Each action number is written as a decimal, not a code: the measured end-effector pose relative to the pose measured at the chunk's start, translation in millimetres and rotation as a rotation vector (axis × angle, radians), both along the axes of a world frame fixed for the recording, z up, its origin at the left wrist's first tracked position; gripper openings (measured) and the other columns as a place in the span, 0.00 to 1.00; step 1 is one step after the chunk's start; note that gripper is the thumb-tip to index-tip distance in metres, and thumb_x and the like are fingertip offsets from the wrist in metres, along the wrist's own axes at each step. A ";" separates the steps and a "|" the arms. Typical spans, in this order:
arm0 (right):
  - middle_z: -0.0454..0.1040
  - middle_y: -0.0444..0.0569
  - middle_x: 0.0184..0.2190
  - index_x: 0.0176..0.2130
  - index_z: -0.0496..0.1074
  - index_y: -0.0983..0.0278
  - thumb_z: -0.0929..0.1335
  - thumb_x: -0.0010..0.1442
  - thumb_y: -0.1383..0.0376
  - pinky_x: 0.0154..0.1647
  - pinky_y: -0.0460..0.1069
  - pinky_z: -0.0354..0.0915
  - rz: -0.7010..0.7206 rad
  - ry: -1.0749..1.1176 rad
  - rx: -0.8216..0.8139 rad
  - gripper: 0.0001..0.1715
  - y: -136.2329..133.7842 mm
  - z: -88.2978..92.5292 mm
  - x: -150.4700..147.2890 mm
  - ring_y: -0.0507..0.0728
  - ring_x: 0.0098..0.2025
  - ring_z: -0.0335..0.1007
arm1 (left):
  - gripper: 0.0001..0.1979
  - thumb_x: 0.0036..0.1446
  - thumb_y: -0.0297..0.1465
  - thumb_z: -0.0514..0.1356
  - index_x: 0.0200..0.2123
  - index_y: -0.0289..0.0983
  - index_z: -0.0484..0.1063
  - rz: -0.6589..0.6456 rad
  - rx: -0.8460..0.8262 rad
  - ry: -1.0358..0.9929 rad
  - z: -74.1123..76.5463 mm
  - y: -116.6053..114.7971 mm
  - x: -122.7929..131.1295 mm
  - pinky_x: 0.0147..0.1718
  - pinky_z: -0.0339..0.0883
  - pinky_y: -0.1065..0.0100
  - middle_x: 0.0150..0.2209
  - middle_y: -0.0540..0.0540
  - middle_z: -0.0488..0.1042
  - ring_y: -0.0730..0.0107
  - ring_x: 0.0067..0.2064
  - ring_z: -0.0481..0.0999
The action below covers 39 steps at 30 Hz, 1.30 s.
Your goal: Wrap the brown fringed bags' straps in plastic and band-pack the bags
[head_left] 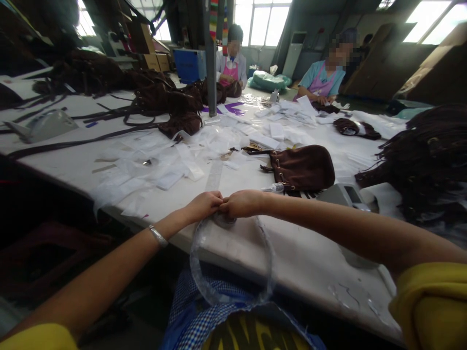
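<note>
A large loop of clear, crinkled plastic [196,255], perhaps a wrapped strap, hangs over the table edge and down to my lap. My left hand [205,205] is closed at the top of this loop, the fingertips pinched. Beside it, touching, my right hand [243,203] is closed on the same spot, so what lies between the fingers is hidden. A round, clear object [224,221], possibly a tape roll, shows partly just beneath the hands. Beyond my right hand lies a brown drawstring bag [304,167] with metal eyelets and tassels.
Loose plastic sleeves and white papers [175,170] cover the table's middle. Grey tape dispensers stand at right [343,194] and far left [47,126]. Dark brown straps [434,155] are heaped at right; brown bags [178,109] lie behind. A metal post [211,58] rises mid-table. Two people [231,65] work opposite.
</note>
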State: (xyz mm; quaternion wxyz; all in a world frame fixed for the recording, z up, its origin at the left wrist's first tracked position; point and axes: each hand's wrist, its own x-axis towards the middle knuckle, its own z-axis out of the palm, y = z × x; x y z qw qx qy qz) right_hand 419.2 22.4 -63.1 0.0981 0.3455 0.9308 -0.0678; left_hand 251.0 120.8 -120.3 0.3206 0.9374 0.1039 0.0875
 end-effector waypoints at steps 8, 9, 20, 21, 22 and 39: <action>0.77 0.48 0.43 0.30 0.77 0.64 0.66 0.60 0.78 0.40 0.49 0.65 0.113 -0.095 -0.078 0.13 17.7 -4.5 -8.1 0.54 0.40 0.72 | 0.09 0.57 0.28 0.58 0.28 0.38 0.78 0.012 -0.049 -0.009 2.1 1.8 -3.0 0.37 0.64 0.71 0.33 0.48 0.76 0.68 0.36 0.75; 0.77 0.47 0.42 0.30 0.77 0.64 0.67 0.59 0.77 0.41 0.49 0.64 0.124 -0.079 -0.089 0.13 20.2 -5.5 -7.6 0.54 0.41 0.72 | 0.09 0.57 0.28 0.58 0.28 0.38 0.78 0.030 -0.048 -0.013 1.3 1.9 -3.7 0.36 0.64 0.71 0.33 0.47 0.76 0.67 0.36 0.75; 0.75 0.50 0.49 0.43 0.76 0.62 0.64 0.67 0.69 0.40 0.49 0.64 0.193 -0.095 -0.062 0.11 14.8 10.3 18.5 0.56 0.47 0.70 | 0.09 0.61 0.32 0.60 0.36 0.39 0.81 0.001 -0.078 -0.051 1.7 -0.7 -5.5 0.39 0.65 0.72 0.36 0.47 0.78 0.69 0.38 0.76; 0.74 0.50 0.49 0.42 0.76 0.63 0.64 0.67 0.71 0.39 0.49 0.64 0.237 -0.117 -0.063 0.11 14.1 7.8 19.4 0.56 0.47 0.70 | 0.09 0.61 0.32 0.60 0.37 0.38 0.81 0.002 -0.076 -0.048 2.0 -0.6 -5.4 0.39 0.65 0.72 0.36 0.47 0.78 0.69 0.38 0.77; 0.74 0.51 0.49 0.42 0.76 0.64 0.64 0.67 0.71 0.38 0.49 0.64 0.249 -0.127 -0.055 0.11 13.8 5.0 20.2 0.56 0.47 0.69 | 0.09 0.61 0.31 0.60 0.38 0.38 0.81 0.009 -0.072 -0.045 2.0 -0.3 -5.3 0.39 0.65 0.72 0.37 0.46 0.78 0.69 0.38 0.77; 0.75 0.50 0.36 0.40 0.74 0.66 0.59 0.71 0.66 0.34 0.49 0.59 0.125 -0.054 0.133 0.16 -3.4 -12.7 22.2 0.53 0.35 0.67 | 0.14 0.63 0.31 0.58 0.49 0.40 0.78 0.214 -0.158 -0.063 -5.5 -20.0 -38.2 0.49 0.67 0.69 0.46 0.47 0.80 0.67 0.47 0.77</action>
